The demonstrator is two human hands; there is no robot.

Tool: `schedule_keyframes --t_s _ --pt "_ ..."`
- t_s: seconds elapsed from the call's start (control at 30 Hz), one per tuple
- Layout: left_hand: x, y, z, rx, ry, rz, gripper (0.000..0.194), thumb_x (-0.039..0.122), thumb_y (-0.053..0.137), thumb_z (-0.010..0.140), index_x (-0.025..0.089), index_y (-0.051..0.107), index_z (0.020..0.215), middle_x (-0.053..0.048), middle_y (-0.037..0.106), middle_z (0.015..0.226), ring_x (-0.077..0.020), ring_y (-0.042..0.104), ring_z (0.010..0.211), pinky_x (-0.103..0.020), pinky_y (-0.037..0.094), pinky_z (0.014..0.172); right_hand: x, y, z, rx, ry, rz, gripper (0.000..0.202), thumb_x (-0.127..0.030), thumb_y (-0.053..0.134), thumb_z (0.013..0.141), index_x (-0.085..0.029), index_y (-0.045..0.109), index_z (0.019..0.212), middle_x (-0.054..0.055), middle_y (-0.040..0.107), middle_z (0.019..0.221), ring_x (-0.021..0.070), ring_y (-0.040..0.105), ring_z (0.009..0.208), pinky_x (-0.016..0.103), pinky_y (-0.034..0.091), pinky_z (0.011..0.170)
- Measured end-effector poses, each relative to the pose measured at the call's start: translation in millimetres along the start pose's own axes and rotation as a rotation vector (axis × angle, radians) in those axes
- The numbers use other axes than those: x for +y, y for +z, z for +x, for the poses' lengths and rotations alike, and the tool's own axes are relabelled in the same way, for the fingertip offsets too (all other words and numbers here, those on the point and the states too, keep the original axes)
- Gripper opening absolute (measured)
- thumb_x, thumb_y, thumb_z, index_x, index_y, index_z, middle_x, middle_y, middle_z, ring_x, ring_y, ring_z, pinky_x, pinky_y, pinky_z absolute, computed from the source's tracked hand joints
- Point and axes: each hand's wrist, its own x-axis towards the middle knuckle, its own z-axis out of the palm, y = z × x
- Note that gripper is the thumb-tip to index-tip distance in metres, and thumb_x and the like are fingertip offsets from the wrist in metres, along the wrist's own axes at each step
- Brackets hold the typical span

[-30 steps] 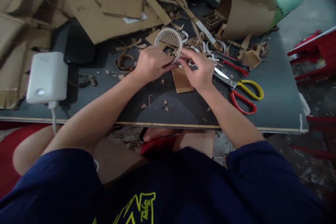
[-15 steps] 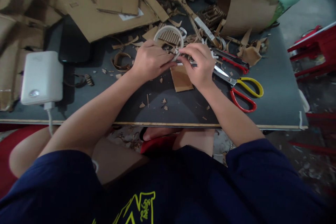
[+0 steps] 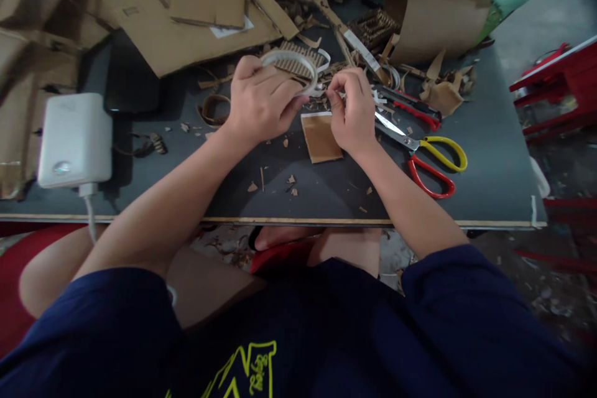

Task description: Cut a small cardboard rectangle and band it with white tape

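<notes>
My left hand [image 3: 263, 99] is closed around the near left side of a thin white ring [image 3: 310, 68] that looks like a roll of tape, held tilted over the cardboard scraps. To its right, the fingers of my right hand [image 3: 351, 106] are pinched together; whatever they hold, if anything, is too small to make out. A small brown cardboard square [image 3: 323, 142] lies on the table below and between the hands, with a white strip along its far edge. Behind the ring shows a ribbed corrugated cardboard piece [image 3: 291, 61]. A curled white strip [image 3: 325, 61] sits beside it.
Scissors [image 3: 413, 144] with one yellow and one red handle lie right of my right hand, near a red utility knife [image 3: 426, 115]. A cardboard tube [image 3: 441, 18] and cardboard sheets [image 3: 205, 37] fill the back. A white power bank [image 3: 74, 140] with cable stands left.
My hands were together at a small whitish bit and are now apart. The white ring, formerly lying behind them, is now in my left hand, tilted. More of the cardboard square shows.
</notes>
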Motion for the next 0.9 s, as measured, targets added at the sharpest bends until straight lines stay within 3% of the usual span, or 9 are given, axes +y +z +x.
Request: schedule_keyframes --t_s 0.17,0.27,0.43,0.53,0.6,0.63,0.73,0.8,0.9 --pt "4 -8.4 1 0.002 0.048 0.188 0.049 0.052 0.029 0.105 0.021 0.063 0.088 -0.008 0.065 0.082 -0.0244 0.06 0.086 -0.051 0.035 0.09 2 -1 3 -0.031 0.065 0.087 0.048 -0.067 0.027 0.099 -0.028 0.055 0.096 0.008 0.065 0.109 0.0236 0.062 0.109 0.05 0.053 0.103" --pt "-2 -5.7 1 0.074 0.066 0.274 0.047 0.047 0.03 0.106 0.019 0.063 0.088 -0.007 0.066 0.078 -0.0222 0.059 0.082 -0.047 0.034 0.085 5 3 3 -0.023 0.1 0.155 0.047 -0.068 0.031 0.098 -0.028 0.056 0.097 0.006 0.066 0.104 0.0219 0.064 0.102 0.048 0.056 0.098" --pt "-15 6.7 -3 0.225 0.141 0.061 0.035 0.048 0.04 0.105 0.024 0.063 0.093 -0.003 0.064 0.072 -0.0219 0.055 0.081 -0.049 0.033 0.088 9 6 0 0.049 0.133 0.188 0.045 -0.066 0.036 0.098 -0.03 0.058 0.114 0.005 0.069 0.103 0.0214 0.067 0.1 0.045 0.057 0.095" --pt "-15 10.8 -5 0.214 0.159 -0.043 0.036 0.05 0.039 0.105 0.026 0.064 0.095 -0.004 0.064 0.072 -0.0244 0.056 0.084 -0.052 0.032 0.091 -2 -2 -1 0.105 0.176 0.135 0.055 -0.062 0.043 0.098 -0.036 0.037 0.146 0.007 0.068 0.12 0.0235 0.067 0.111 0.045 0.056 0.098" --pt "-12 10.8 -5 0.203 0.161 -0.041 0.035 0.05 0.039 0.104 0.027 0.065 0.095 -0.004 0.064 0.073 -0.0243 0.057 0.082 -0.053 0.032 0.089 -11 -8 -1 0.101 0.148 0.074 0.07 -0.06 0.051 0.095 -0.04 0.021 0.155 0.008 0.058 0.144 0.026 0.06 0.128 0.045 0.055 0.101" --pt "-11 10.4 -5 0.2 0.161 -0.023 0.035 0.05 0.04 0.104 0.027 0.065 0.094 -0.004 0.065 0.074 -0.0237 0.056 0.08 -0.052 0.032 0.087 -16 -9 0 0.067 0.106 0.039 0.072 -0.058 0.054 0.094 -0.042 0.02 0.156 0.007 0.051 0.152 0.0269 0.055 0.135 0.045 0.055 0.103" --pt "-9 10.2 -4 0.186 0.184 0.052 0.034 0.049 0.044 0.103 0.025 0.064 0.09 -0.004 0.066 0.075 -0.0213 0.054 0.074 -0.049 0.034 0.081 -21 -7 0 -0.085 -0.037 -0.057 0.055 -0.053 0.052 0.096 -0.042 0.04 0.149 0.002 0.05 0.154 0.026 0.047 0.143 0.045 0.052 0.11" --pt "-10 12.2 -5 0.161 0.216 0.05 0.034 0.049 0.043 0.103 0.026 0.065 0.091 -0.003 0.066 0.075 -0.0203 0.054 0.072 -0.047 0.035 0.081 -19 -2 -2 -0.134 -0.08 -0.087 0.04 -0.049 0.046 0.1 -0.038 0.057 0.136 0.004 0.062 0.141 0.0257 0.055 0.135 0.048 0.051 0.111" --pt "-14 15.9 -6 0.092 0.241 -0.021 0.039 0.052 0.039 0.104 0.026 0.067 0.097 -0.003 0.068 0.075 -0.0198 0.055 0.072 -0.047 0.038 0.083 -13 2 -5 -0.103 -0.082 -0.093 0.033 -0.048 0.047 0.1 -0.032 0.071 0.116 0.005 0.076 0.112 0.0266 0.066 0.113 0.052 0.053 0.104"
